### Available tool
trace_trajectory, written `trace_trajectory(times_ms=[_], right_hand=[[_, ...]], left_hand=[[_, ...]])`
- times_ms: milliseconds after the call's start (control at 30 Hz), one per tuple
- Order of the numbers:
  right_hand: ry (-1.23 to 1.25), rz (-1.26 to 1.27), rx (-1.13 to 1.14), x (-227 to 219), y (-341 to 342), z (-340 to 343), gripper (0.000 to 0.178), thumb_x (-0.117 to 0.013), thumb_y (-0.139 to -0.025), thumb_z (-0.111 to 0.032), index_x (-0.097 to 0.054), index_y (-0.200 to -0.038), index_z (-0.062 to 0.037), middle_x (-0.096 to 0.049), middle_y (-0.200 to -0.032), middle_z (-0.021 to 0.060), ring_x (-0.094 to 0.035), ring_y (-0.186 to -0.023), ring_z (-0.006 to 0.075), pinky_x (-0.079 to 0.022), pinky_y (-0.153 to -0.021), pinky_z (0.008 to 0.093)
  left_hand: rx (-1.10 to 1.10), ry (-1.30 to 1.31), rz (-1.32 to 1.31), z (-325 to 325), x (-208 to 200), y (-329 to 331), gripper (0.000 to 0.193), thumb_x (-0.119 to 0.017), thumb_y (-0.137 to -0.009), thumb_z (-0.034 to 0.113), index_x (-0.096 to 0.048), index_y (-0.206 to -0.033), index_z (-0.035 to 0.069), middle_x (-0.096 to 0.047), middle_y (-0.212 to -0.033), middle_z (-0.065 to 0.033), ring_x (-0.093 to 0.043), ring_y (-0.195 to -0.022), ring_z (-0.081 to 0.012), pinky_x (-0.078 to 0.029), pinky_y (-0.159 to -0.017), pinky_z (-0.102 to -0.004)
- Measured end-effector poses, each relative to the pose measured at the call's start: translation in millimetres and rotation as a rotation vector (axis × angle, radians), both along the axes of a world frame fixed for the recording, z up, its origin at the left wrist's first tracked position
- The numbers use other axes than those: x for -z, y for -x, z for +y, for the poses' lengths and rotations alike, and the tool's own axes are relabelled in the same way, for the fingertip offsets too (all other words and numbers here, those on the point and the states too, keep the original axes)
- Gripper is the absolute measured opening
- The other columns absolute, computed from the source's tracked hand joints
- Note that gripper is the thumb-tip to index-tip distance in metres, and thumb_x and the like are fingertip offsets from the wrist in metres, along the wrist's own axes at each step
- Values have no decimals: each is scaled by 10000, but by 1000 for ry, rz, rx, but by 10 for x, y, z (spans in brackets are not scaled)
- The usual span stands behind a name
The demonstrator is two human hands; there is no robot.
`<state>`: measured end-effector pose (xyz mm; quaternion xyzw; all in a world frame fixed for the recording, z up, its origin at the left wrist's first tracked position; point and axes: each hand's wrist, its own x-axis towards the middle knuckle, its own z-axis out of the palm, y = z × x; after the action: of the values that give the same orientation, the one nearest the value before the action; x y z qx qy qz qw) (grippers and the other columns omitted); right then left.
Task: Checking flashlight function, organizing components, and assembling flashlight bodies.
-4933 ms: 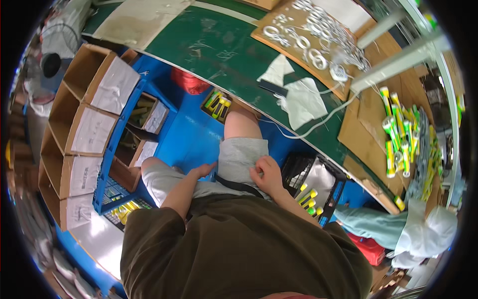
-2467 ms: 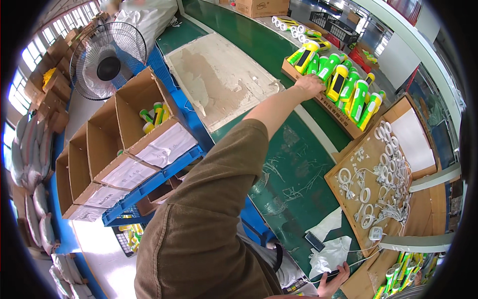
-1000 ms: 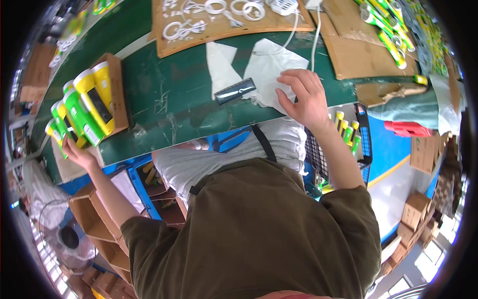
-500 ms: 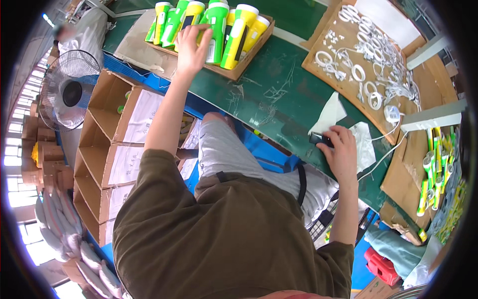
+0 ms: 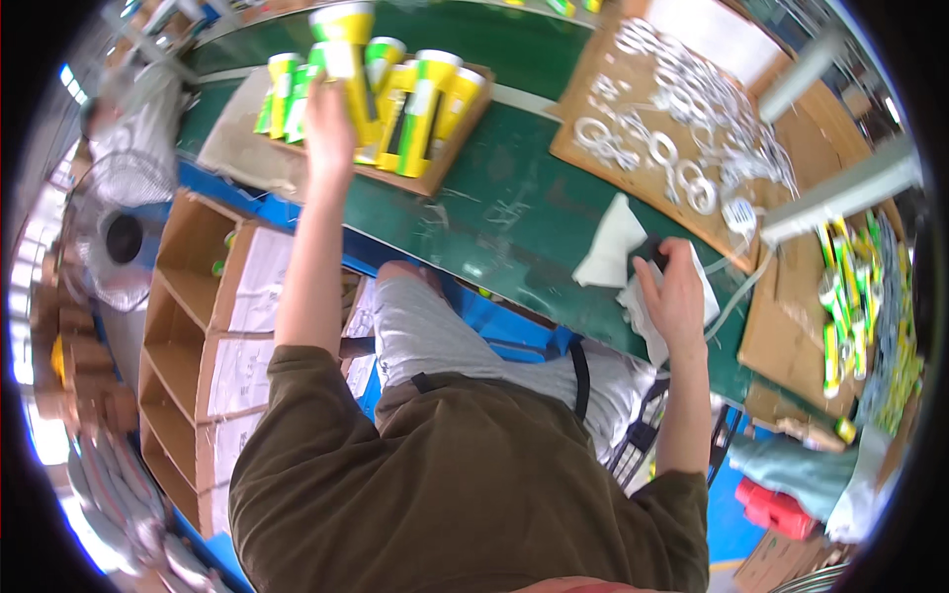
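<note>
My left hand [image 5: 330,133] is closed around a yellow flashlight [image 5: 345,61] with a white rim, raised above a shallow cardboard box [image 5: 427,186]. Several more yellow and green flashlights [image 5: 424,114] stand close together in that box. My right hand [image 5: 676,301] pinches a small black object [image 5: 648,248] whose kind I cannot make out. Under and beside that hand lie white sheets [image 5: 605,249] of crumpled cloth or paper on the green table [image 5: 514,188].
A cardboard tray [image 5: 633,178] of white cables and rings lies at the far right, near a grey post [image 5: 840,193]. More flashlights [image 5: 848,306] lie at the right edge. On the left are a cardboard shelf [image 5: 178,341] and a fan [image 5: 124,237].
My left hand has gone from resting among the flashlights to lifting one upward. My right hand stays by the white sheets with the black object. The whole view has shifted slightly.
</note>
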<state>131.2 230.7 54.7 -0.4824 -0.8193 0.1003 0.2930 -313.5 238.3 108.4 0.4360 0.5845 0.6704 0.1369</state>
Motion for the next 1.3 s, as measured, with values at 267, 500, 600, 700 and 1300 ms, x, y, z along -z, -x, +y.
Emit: trace_trajectory(times_ms=[267, 500, 600, 700, 1300], right_hand=[[-194, -26, 62, 2, -374, 209, 232, -702, -776, -158, -555, -907, -37, -573, -947, 126, -538, -944, 338, -427, -815, 421], [-99, -277, 79, 141, -646, 216, 241, -700, -761, -123, -640, -990, -83, -586, -1075, 72, -531, -1054, 280, -385, -930, 410], [-102, -284, 61, 187, -609, 204, 242, -699, -764, -122, -638, -994, -81, -584, -1086, 73, -533, -1049, 283, -400, -909, 404], [-135, -190, 162, 154, -532, 248, 223, -693, -773, -119, -638, -986, -79, -594, -1045, 79, -547, -1018, 291, -420, -872, 390], [21, -270, 227, 145, -578, 295, 202, -692, -801, -158, -645, -967, -53, -570, -862, 78, -552, -830, 264, -416, -795, 372]], left_hand=[[847, 189, -630, 70, -123, -1221, 456, -405, -972, 431, -495, -1203, 48, -607, -866, -70, -569, -625, -191, -516, -641, -367], [1275, 393, -935, 668, 456, -2078, 600, -288, -955, 538, -484, -1270, 66, -597, -858, -59, -584, -659, -186, -515, -622, -350], [1256, 388, -949, 776, 684, -2141, 593, -265, -973, 541, -484, -1263, 72, -599, -889, -70, -639, -722, -205, -562, -696, -390], [1193, 398, -1005, 823, 853, -2159, 585, -311, -966, 564, -489, -1247, 83, -601, -920, -79, -650, -743, -222, -561, -727, -420], [1366, 199, -986, 869, 862, -1941, 630, -335, -934, 609, -468, -1236, 73, -573, -932, -74, -590, -750, -203, -513, -654, -352]])
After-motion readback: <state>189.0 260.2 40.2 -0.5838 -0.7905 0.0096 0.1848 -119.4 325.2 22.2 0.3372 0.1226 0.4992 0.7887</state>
